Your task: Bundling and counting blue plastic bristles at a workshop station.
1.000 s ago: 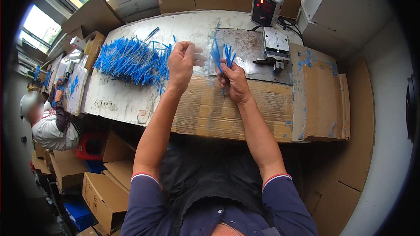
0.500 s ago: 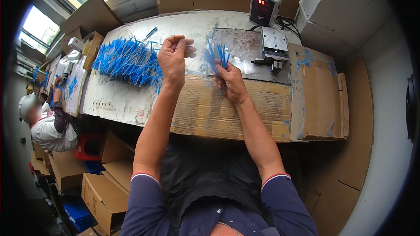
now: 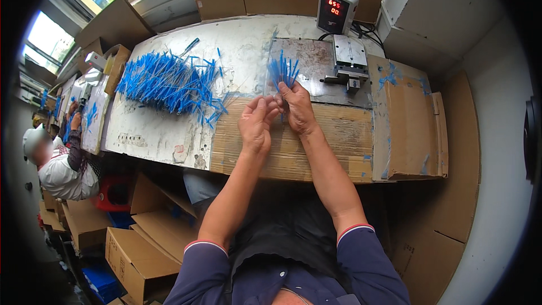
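My right hand is closed around a bunch of thin blue-tipped sticks, whose blue ends fan upward above the thumb. My left hand has come up close beside it. Its fingers are curled together near the lower part of the bunch, and whatever they pinch is too fine to make out. Both hands are above a corrugated cardboard sheet on the worktable. To the left lies a big loose pile of the same blue-tipped sticks, with pale thin stems, several strewn at its right edge.
A metal fixture sits on a steel plate at the back right. Behind it stands a counter box with a red display. A cardboard tray is at right, cartons are at lower left. Another person works at far left.
My left hand has moved right and nearer, from beside the pile to the bunch. The pile's right side now shows scattered sticks. The display shows more lit digits.
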`<action>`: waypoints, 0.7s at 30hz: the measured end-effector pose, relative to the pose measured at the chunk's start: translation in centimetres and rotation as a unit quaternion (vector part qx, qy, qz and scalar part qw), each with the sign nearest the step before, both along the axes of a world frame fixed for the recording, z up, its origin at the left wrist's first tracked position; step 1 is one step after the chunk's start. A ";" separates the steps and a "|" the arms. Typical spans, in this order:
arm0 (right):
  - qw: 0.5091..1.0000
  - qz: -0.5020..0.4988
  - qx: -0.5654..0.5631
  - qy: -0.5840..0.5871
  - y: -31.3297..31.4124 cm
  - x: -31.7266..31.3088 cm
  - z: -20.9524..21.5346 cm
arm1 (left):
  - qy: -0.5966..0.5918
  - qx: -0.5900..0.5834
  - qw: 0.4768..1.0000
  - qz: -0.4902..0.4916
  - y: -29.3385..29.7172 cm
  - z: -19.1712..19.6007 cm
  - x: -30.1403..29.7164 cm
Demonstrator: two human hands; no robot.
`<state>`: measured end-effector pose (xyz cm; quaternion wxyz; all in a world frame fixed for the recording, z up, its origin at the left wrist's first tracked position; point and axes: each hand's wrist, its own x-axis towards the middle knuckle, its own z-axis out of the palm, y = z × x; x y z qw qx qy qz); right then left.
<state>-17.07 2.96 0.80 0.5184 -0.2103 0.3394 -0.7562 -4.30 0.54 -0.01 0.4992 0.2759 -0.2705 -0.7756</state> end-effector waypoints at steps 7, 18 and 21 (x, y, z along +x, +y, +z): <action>0.999 0.006 0.019 0.027 0.1 0.0 0.4 | -0.241 -0.116 0.964 -0.013 0.5 1.0 0.0; 0.991 0.063 -0.001 0.121 0.4 0.5 0.6 | -0.457 -0.465 0.758 -0.022 -9.4 10.2 -0.3; 0.989 0.071 0.004 0.133 0.6 0.5 1.0 | -0.504 -0.532 0.674 -0.094 -10.3 11.8 -0.9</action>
